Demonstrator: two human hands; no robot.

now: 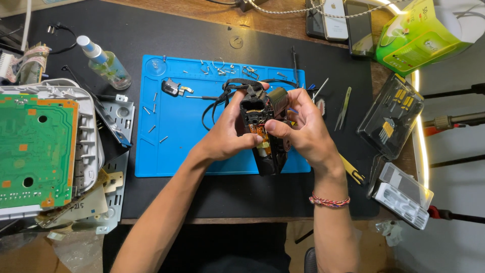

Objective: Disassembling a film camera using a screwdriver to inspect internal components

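Both my hands hold a small black device with its casing open, above a blue work mat. My left hand grips its left side, fingers curled over the top. My right hand grips the right side, its thumb pressing on the orange and gold inner parts at the middle. Black wires loop out of the device to the left. The lower end of the device points toward me.
Loose screws and small metal parts lie on the mat. A green circuit board in a white casing sits at left, a spray bottle behind it. Tweezers, a bit case, phones and a green box are at right.
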